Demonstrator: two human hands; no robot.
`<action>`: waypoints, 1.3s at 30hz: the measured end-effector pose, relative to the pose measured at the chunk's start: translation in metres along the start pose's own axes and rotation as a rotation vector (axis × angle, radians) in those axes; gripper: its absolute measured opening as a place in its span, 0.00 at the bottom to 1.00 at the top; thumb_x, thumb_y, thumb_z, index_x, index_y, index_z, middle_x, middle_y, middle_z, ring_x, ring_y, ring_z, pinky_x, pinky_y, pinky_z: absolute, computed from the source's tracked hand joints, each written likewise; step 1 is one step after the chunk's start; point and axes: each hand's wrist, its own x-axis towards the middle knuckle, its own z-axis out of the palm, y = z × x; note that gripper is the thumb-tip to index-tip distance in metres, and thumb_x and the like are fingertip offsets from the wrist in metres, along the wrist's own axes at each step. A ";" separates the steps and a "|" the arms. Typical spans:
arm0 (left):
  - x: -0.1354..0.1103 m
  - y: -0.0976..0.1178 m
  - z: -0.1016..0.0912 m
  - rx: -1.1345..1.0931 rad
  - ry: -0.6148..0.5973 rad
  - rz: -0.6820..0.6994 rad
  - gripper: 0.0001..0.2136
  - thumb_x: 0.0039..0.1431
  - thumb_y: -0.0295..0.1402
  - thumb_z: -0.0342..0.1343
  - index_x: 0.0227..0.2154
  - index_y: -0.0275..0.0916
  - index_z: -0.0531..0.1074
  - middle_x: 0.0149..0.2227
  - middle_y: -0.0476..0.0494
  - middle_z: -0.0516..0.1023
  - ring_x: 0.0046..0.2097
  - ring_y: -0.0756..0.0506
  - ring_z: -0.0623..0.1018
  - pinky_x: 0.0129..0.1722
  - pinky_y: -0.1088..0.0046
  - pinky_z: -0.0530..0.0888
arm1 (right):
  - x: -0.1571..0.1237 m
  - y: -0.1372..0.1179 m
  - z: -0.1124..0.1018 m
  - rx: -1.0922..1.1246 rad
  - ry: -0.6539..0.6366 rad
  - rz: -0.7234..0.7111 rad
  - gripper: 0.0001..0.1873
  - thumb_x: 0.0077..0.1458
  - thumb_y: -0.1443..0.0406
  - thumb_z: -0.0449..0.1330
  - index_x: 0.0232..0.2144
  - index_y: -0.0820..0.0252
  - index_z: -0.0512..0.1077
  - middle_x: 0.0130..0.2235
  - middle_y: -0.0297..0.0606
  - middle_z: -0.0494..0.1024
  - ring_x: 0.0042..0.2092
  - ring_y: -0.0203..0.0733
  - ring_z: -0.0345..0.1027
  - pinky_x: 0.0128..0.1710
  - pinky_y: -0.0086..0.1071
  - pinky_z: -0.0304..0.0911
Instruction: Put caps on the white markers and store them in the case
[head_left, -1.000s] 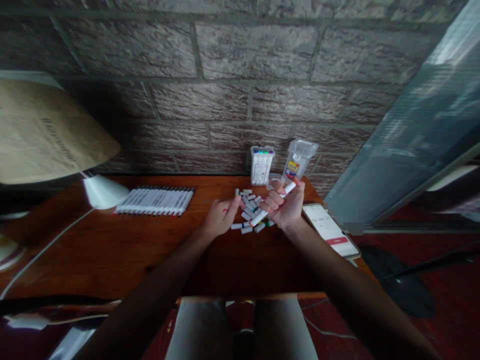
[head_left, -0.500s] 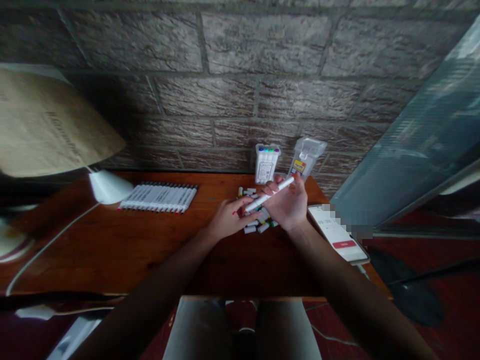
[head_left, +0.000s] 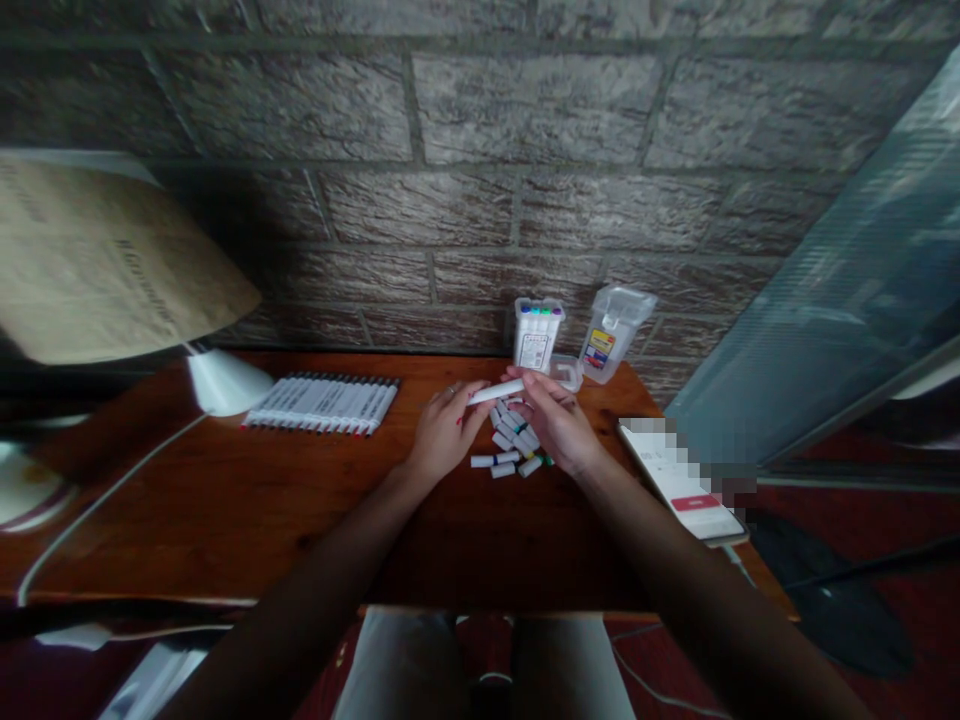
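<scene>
A white marker [head_left: 496, 391] is held nearly level between my two hands. The fingers of my left hand [head_left: 448, 430] close on its left end, and those of my right hand [head_left: 559, 425] close on its right end. Loose marker caps [head_left: 512, 432], mostly white with some coloured bands, lie in a heap on the table just below and between the hands. To the left, a row of white markers [head_left: 324, 404] lies side by side with dark tips at the top. Behind the hands stands a clear case of markers [head_left: 537, 335] with blue, green and purple ends showing.
An open clear plastic case [head_left: 611, 335] leans by the wall at the right, with a clear lid [head_left: 566, 373] beside it. A phone [head_left: 679, 480] lies at the table's right edge. A lamp [head_left: 225, 380] and its cord are at the left. The brick wall rises behind.
The marker has turned from a steep slant to nearly level. My right hand has rolled over from palm-up and now grips its end. The view has shifted slightly.
</scene>
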 end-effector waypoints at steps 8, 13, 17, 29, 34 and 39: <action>-0.002 0.000 0.002 -0.013 -0.098 -0.070 0.12 0.69 0.39 0.52 0.47 0.40 0.75 0.46 0.41 0.83 0.47 0.41 0.82 0.47 0.66 0.77 | 0.003 -0.003 -0.007 -0.043 0.092 0.020 0.16 0.43 0.56 0.74 0.37 0.51 0.83 0.38 0.33 0.84 0.31 0.31 0.70 0.29 0.25 0.64; -0.001 -0.001 0.000 -0.026 -0.087 -0.108 0.13 0.68 0.41 0.52 0.46 0.39 0.76 0.45 0.40 0.83 0.46 0.41 0.82 0.46 0.67 0.76 | 0.002 -0.005 -0.007 -0.089 0.064 0.017 0.16 0.43 0.58 0.74 0.38 0.50 0.83 0.42 0.34 0.84 0.34 0.34 0.73 0.31 0.26 0.65; 0.000 0.002 -0.004 -0.033 -0.092 -0.140 0.12 0.68 0.40 0.53 0.44 0.40 0.76 0.42 0.43 0.84 0.43 0.43 0.83 0.43 0.70 0.76 | 0.002 -0.003 -0.009 -0.146 0.076 0.026 0.15 0.44 0.58 0.74 0.38 0.51 0.83 0.43 0.34 0.84 0.35 0.34 0.73 0.29 0.25 0.63; 0.000 0.002 -0.004 -0.154 -0.106 -0.053 0.10 0.68 0.37 0.53 0.46 0.40 0.75 0.43 0.44 0.84 0.43 0.44 0.83 0.44 0.70 0.77 | 0.000 0.004 -0.005 -0.165 -0.018 0.012 0.17 0.41 0.63 0.76 0.37 0.53 0.82 0.37 0.33 0.83 0.32 0.34 0.72 0.28 0.26 0.64; 0.000 0.004 -0.002 -0.186 -0.088 -0.035 0.12 0.68 0.38 0.52 0.50 0.42 0.73 0.48 0.43 0.83 0.47 0.44 0.82 0.48 0.70 0.77 | 0.001 0.006 -0.005 -0.129 0.036 -0.061 0.19 0.43 0.64 0.75 0.40 0.54 0.80 0.36 0.33 0.83 0.31 0.33 0.71 0.27 0.25 0.63; -0.001 0.007 -0.003 -0.173 -0.155 -0.077 0.10 0.69 0.38 0.52 0.43 0.41 0.76 0.40 0.45 0.84 0.38 0.45 0.83 0.39 0.73 0.76 | 0.004 0.006 -0.006 0.021 0.110 -0.066 0.17 0.44 0.63 0.75 0.39 0.54 0.81 0.30 0.27 0.78 0.27 0.28 0.66 0.26 0.22 0.62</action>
